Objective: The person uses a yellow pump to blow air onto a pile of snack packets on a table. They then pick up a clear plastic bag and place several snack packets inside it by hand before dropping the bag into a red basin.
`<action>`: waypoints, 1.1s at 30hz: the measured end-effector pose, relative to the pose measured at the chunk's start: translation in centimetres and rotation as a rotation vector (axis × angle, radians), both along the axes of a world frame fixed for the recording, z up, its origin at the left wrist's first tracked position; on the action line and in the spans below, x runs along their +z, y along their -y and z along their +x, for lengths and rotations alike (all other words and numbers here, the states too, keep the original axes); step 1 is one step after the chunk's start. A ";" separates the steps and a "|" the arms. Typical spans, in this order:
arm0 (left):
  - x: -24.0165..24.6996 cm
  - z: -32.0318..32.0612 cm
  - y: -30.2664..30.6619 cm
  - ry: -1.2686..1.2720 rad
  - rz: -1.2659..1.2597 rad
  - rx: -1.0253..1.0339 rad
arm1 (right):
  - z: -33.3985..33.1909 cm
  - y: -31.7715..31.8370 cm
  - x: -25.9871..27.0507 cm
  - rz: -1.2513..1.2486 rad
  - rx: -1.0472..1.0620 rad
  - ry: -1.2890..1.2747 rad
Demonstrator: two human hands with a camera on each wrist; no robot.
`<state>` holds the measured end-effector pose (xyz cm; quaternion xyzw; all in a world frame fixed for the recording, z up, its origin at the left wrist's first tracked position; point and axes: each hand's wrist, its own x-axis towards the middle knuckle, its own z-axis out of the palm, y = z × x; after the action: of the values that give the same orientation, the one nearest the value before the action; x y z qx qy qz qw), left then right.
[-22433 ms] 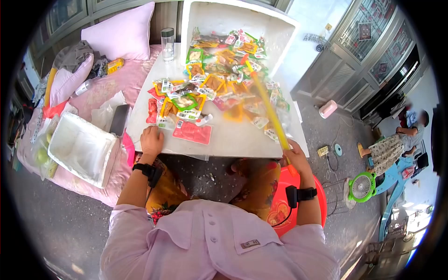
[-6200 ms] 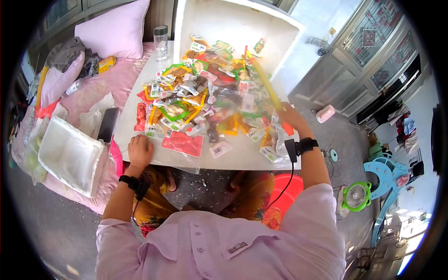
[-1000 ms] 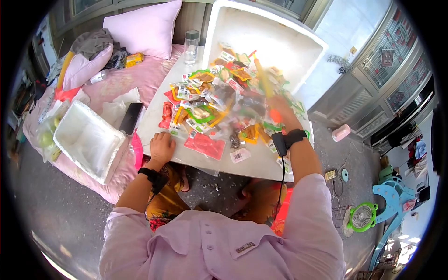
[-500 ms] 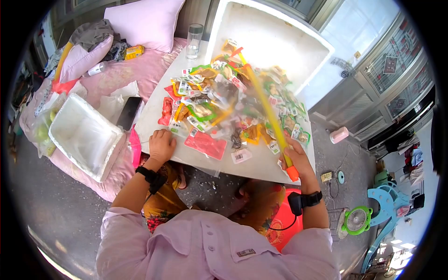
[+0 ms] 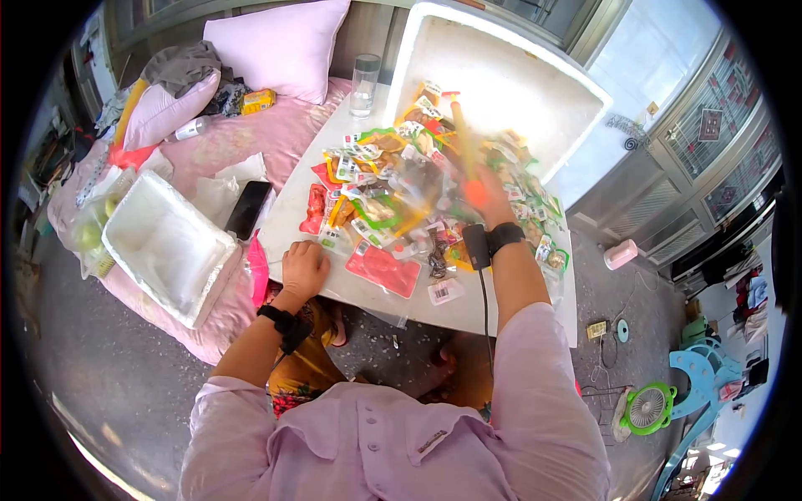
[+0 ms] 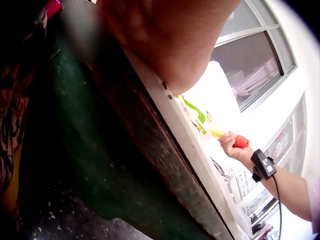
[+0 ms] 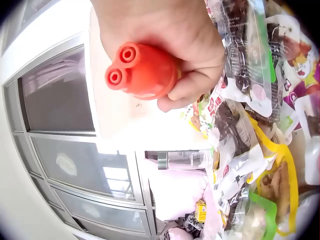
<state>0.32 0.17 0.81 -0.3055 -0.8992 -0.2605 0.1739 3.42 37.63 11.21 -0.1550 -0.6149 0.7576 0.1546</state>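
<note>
In the head view the right hand (image 5: 491, 200) is over the pile of snack packets (image 5: 401, 179), gripping a yellow stick (image 5: 464, 138) by its orange-red end; stick and hand are blurred. The right wrist view shows fingers curled round that red end (image 7: 145, 72), with packets beside it. The left hand (image 5: 304, 269) rests on the table's near left edge, fingers loosely bent, holding nothing. Right of it lies a flat red packet (image 5: 383, 269), and a small pale packet (image 5: 446, 291) is near the front edge.
A large white foam box (image 5: 576, 125) lies on its side behind the pile, a glass bottle (image 5: 364, 88) left of it. On the pink bed left of the table are a smaller foam box (image 5: 159, 242), a black phone (image 5: 248, 210) and a pillow (image 5: 280, 50).
Since half a second ago, the right hand has moved forward and left from the table's near right edge to over the packets, with the stick. The left hand stays at the edge.
</note>
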 end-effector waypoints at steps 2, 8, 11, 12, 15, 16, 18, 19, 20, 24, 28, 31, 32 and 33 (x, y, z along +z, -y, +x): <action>-0.1 0.0 0.0 -0.021 0.006 -0.001 | -0.2 1.0 -0.1 -0.120 -0.024 0.070; 0.0 0.0 -0.1 -0.032 -0.007 0.009 | 5.7 0.8 -0.3 -0.120 0.155 0.065; 0.1 0.2 -0.2 -0.023 -0.027 0.018 | 10.6 1.1 1.0 -0.228 0.161 0.116; 0.2 0.3 -0.2 -0.020 -0.038 0.024 | 12.3 1.8 2.1 -0.275 0.187 0.134; 0.0 0.2 -0.2 -0.019 -0.030 0.016 | 16.0 2.8 2.5 -0.130 0.183 0.185; 0.1 0.1 -0.2 -0.023 -0.030 0.016 | 17.4 3.0 2.2 -0.110 0.176 0.210; -0.1 0.2 -0.1 -0.022 -0.032 0.022 | 20.3 4.0 2.0 -0.090 0.146 0.252; -0.3 0.2 -0.1 -0.028 -0.026 0.021 | 21.8 4.6 2.0 -0.082 0.132 0.276; -0.4 0.2 -0.1 -0.036 -0.021 0.019 | 23.3 5.3 2.0 -0.109 0.112 0.289; 0.0 0.3 -0.2 -0.017 -0.038 0.023 | 28.8 7.4 2.1 -0.137 0.025 0.286; -0.6 0.1 -0.2 -0.048 -0.030 0.022 | 32.7 9.0 -0.2 -0.054 -0.067 0.157; -0.7 -0.2 0.0 -0.026 -0.015 0.009 | 33.3 11.2 -0.2 0.047 -0.030 0.136; -1.0 -0.3 0.1 -0.025 0.012 -0.004 | 33.2 11.8 -0.3 0.087 -0.013 0.117; -0.7 0.4 0.3 -0.055 0.062 -0.047 | 33.1 12.5 -0.4 0.075 0.036 0.108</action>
<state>0.71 -0.18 0.11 -0.3278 -0.8782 -0.2839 0.2018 36.55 25.12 10.83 -0.1789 -0.6530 0.7272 0.1133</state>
